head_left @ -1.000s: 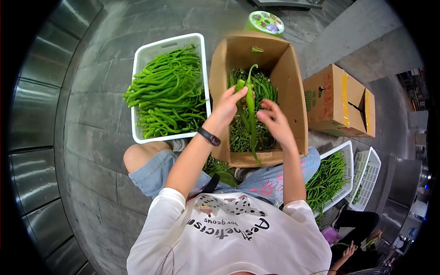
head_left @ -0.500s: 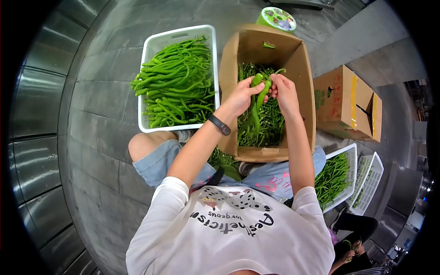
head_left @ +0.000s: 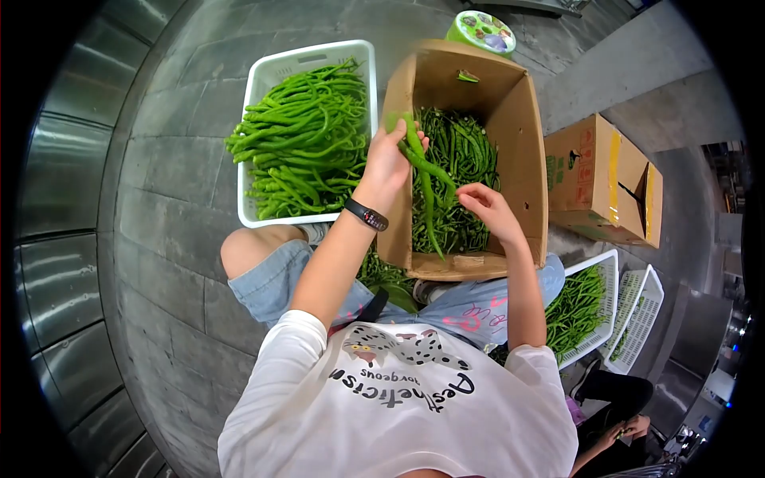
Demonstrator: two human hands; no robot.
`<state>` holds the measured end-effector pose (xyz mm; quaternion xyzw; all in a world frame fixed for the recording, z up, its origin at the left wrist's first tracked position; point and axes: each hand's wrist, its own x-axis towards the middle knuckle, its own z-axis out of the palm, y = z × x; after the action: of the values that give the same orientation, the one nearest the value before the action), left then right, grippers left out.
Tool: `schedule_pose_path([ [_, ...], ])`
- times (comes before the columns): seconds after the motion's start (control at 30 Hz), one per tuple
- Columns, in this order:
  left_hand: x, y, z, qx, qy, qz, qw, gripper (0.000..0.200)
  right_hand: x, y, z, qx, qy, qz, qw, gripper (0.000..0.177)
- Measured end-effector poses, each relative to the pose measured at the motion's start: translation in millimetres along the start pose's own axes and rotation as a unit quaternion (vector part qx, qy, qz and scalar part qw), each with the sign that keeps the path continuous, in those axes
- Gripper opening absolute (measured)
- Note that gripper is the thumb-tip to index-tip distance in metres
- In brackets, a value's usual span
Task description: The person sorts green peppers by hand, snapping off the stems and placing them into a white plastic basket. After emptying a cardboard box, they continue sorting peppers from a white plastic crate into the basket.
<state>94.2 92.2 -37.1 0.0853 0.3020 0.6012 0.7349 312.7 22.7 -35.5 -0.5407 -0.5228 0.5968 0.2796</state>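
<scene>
My left hand [head_left: 392, 155] is closed round the thick ends of a few long green peppers [head_left: 430, 169], over the left edge of the open cardboard box [head_left: 514, 151]. Their thin ends hang over the box. Over the lower right of the box, my right hand [head_left: 488, 209] has its fingertips near the peppers; whether it pinches anything is too small to tell. Thin green peppers and stems [head_left: 462, 143] lie inside the box. To the left, a white basket [head_left: 251, 187] holds a heap of long green peppers [head_left: 307, 143].
A closed, taped carton [head_left: 586, 171] stands right of the box. White baskets [head_left: 613, 295] with green peppers are at the lower right, near another person's hands [head_left: 633, 428]. A round green tub [head_left: 482, 32] stands behind the box. Greens lie between my legs.
My left hand has moved left with the peppers, toward the white basket. My right hand has moved down, away from my left hand.
</scene>
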Motion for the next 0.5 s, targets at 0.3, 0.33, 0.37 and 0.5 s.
schedule_pose_path([
  [0.3,-13.3,-9.3,5.9,-0.052,0.068,0.042,0.995,0.014,-8.4,-14.1,42.2,0.130,0.084,-0.038,0.987,0.016],
  [0.33,-14.0,-9.8,3.6,-0.075,0.065,0.049,0.994,0.014,-7.1,-11.5,49.9,0.166,0.105,-0.040,0.980,0.018],
  [0.37,-15.3,-10.9,1.1,-0.097,0.063,0.057,0.992,0.014,-7.7,-10.3,55.5,0.219,0.110,-0.046,0.968,0.017],
  [0.5,-24.9,-15.1,-1.5,-0.143,0.082,0.086,0.983,0.014,-9.6,-15.2,76.9,0.406,0.127,-0.057,0.903,0.014],
])
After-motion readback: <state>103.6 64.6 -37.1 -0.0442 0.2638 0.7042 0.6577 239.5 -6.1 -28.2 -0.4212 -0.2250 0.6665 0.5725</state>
